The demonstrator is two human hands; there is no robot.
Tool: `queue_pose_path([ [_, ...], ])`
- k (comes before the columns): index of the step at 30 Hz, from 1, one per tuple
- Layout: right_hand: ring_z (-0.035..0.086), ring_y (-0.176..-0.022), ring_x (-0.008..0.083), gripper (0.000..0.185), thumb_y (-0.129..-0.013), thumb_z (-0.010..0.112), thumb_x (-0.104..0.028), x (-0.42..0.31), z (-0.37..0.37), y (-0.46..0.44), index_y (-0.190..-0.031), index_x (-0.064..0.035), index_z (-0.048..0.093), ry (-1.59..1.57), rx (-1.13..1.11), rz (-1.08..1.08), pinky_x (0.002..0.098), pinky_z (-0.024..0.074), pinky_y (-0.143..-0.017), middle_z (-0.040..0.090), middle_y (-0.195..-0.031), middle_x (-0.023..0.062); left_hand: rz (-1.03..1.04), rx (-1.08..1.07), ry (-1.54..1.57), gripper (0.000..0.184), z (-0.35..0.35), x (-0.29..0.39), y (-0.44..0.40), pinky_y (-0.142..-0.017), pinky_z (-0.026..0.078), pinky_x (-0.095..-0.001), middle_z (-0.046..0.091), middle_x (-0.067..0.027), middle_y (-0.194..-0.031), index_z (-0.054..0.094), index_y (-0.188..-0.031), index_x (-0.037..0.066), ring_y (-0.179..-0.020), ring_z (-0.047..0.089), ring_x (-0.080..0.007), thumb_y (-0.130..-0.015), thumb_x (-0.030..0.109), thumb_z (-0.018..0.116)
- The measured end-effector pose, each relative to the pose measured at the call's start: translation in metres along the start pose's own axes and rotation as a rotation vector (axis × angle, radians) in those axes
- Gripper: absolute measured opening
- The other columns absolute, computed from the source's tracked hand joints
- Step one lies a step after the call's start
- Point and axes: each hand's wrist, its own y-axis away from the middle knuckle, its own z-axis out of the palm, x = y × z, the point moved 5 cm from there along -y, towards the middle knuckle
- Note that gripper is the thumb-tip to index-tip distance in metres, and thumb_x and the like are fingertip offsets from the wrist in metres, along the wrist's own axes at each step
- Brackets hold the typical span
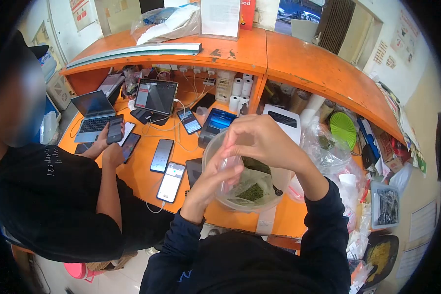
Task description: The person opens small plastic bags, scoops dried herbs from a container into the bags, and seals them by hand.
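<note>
Over a translucent round tub (236,208), my left hand (204,184) is wrapped around a small clear plastic container (229,177). My right hand (267,139) arches above it, its fingers pinched together at the container's top; what exactly they grip is hidden. Inside the tub sits a clear plastic bag (259,179) with dry green flakes (252,192) in it. The dark end of a utensil (278,192) rests near the tub's right rim.
To the left a co-worker (59,206) in black holds a phone (114,128). Several phones, a laptop (93,117), a tablet (155,95) and cables lie across the orange desk. A card terminal (218,126) and white printer (282,122) stand behind the tub; plastic bags (323,147) crowd the right.
</note>
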Motion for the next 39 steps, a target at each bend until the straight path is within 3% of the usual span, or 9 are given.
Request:
queue_pose_path([
  [3,0.059,-0.069,0.0139,0.02,-0.082,0.065,-0.017,0.011,-0.005,-0.004,-0.074,-0.0027,0.054,-0.262,0.188,0.06,0.0264,0.0452,-0.063,0.063,-0.075,0.0061,0.028,-0.215,0.093,0.046,0.006,0.004,0.007,-0.051,0.03,-0.0182,0.041,0.0034,-0.07,0.039,-0.124,0.007,-0.058,0.039,-0.0052,-0.085,0.018,0.061],
  [8,0.054,-0.061,0.007,0.023,-0.086,0.064,-0.021,0.02,-0.034,-0.011,-0.078,-0.0044,0.05,-0.514,0.345,0.179,0.0223,0.046,-0.058,0.058,-0.07,0.0014,-0.053,-0.105,0.235,0.022,-0.007,-0.003,0.01,-0.049,0.028,-0.0188,0.038,0.0048,-0.063,0.049,-0.096,0.008,-0.053,0.034,-0.0039,-0.09,0.027,0.057],
  [12,0.049,-0.052,0.0055,0.017,-0.083,0.066,-0.018,0.024,-0.047,0.001,-0.083,-0.0061,0.054,0.113,0.464,0.284,0.022,0.0389,-0.047,0.053,-0.057,0.0013,0.158,0.348,-0.042,0.025,-0.018,0.01,0.022,-0.046,0.026,-0.0184,0.037,0.0061,-0.061,0.048,-0.077,0.008,-0.05,0.031,-0.0025,-0.09,0.027,0.058],
  [16,0.043,-0.048,0.0072,0.018,-0.083,0.064,-0.022,0.008,-0.002,0.012,-0.087,-0.006,0.056,-0.085,0.191,0.388,0.0256,0.0331,-0.045,0.051,-0.055,0.0026,0.406,0.34,-0.625,0.014,0.007,0.038,0.028,-0.046,0.024,-0.0163,0.041,0.0062,-0.059,0.052,-0.08,0.005,-0.052,0.034,0.0011,-0.084,0.011,0.064],
  [22,0.051,-0.073,0.0042,0.025,-0.089,0.058,-0.019,0.0,0.038,0.022,-0.107,-0.0049,0.047,-0.569,0.135,0.246,0.0194,0.0408,-0.06,0.054,-0.079,0.0006,0.381,0.219,-0.484,0.014,0.013,0.022,0.022,-0.061,0.037,-0.0179,0.053,0.0016,-0.079,0.054,-0.094,0.002,-0.071,0.048,-0.003,-0.089,0.014,0.057],
  [25,0.051,-0.083,0.0066,0.038,-0.086,0.062,-0.011,-0.005,0.043,0.032,-0.118,-0.0046,0.043,-0.538,0.152,0.154,0.0228,0.0433,-0.075,0.051,-0.09,0.0017,0.388,0.343,-0.407,0.024,0.006,0.021,0.024,-0.05,0.03,-0.0155,0.047,0.0038,-0.074,0.049,-0.09,0.006,-0.062,0.042,-0.0009,-0.094,0.03,0.049],
  [30,0.057,-0.076,0.0143,0.035,-0.075,0.066,0.001,-0.006,0.035,0.045,-0.108,-0.0014,0.056,-0.239,0.35,0.125,0.0254,0.0476,-0.068,0.058,-0.084,0.0054,0.392,0.363,-0.426,0.022,0.001,0.025,0.029,-0.057,0.033,-0.0189,0.051,0.0017,-0.078,0.053,-0.104,-0.001,-0.068,0.043,-0.0036,-0.094,0.018,0.048],
  [36,0.058,-0.076,0.0216,0.032,-0.073,0.07,-0.009,-0.024,0.034,0.056,-0.103,-0.0048,0.06,0.435,0.393,-0.165,0.0322,0.0477,-0.066,0.061,-0.086,0.0082,0.355,0.407,-0.544,0.02,0.002,0.027,0.028,-0.053,0.03,-0.0181,0.05,0.0037,-0.068,0.059,-0.089,-0.001,-0.06,0.041,-0.0025,-0.092,0.018,0.053],
  [39,0.058,-0.074,0.022,0.03,-0.072,0.072,-0.013,-0.032,0.023,0.053,-0.099,-0.0043,0.062,0.237,0.472,-0.082,0.0312,0.0474,-0.065,0.06,-0.081,0.0081,0.414,0.407,-0.564,0.019,0.004,0.031,0.032,-0.051,0.031,-0.0181,0.052,0.0031,-0.067,0.061,-0.085,-0.001,-0.058,0.042,-0.0024,-0.09,0.016,0.056],
])
